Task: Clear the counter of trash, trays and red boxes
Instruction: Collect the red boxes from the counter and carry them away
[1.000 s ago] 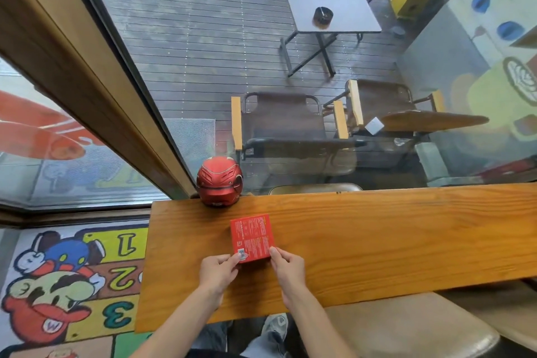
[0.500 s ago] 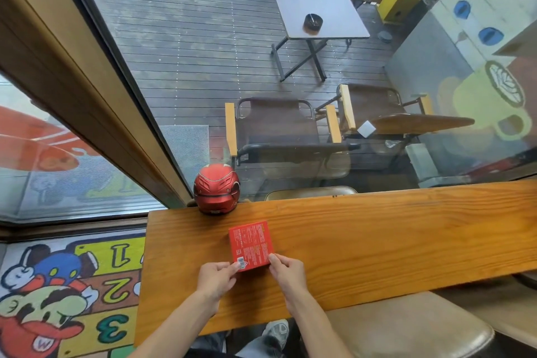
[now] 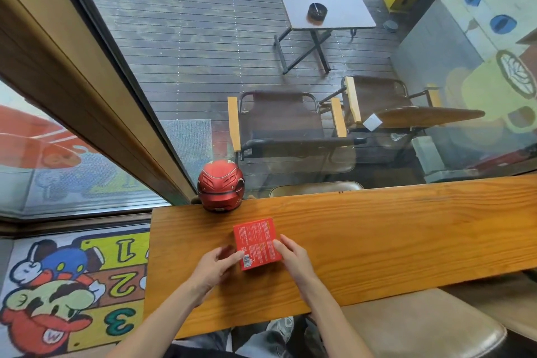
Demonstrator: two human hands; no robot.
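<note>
A small red box (image 3: 257,243) with printed text and a barcode is on the wooden counter (image 3: 377,241), near its left end. My left hand (image 3: 213,267) pinches the box at its near left corner. From the other side, my right hand (image 3: 293,257) grips the right edge, thumb lying on the top face. I cannot tell whether the box rests flat on the wood or is raised a little.
A red helmet (image 3: 220,189) stands at the counter's back edge against the window glass (image 3: 290,96). A padded stool seat (image 3: 421,325) is below the counter's near edge on the right. A cartoon floor mat (image 3: 72,285) lies left of the counter.
Both hands have closed in from the box's near corners onto its sides, and the right thumb now lies on top. The box has shifted slightly right.
</note>
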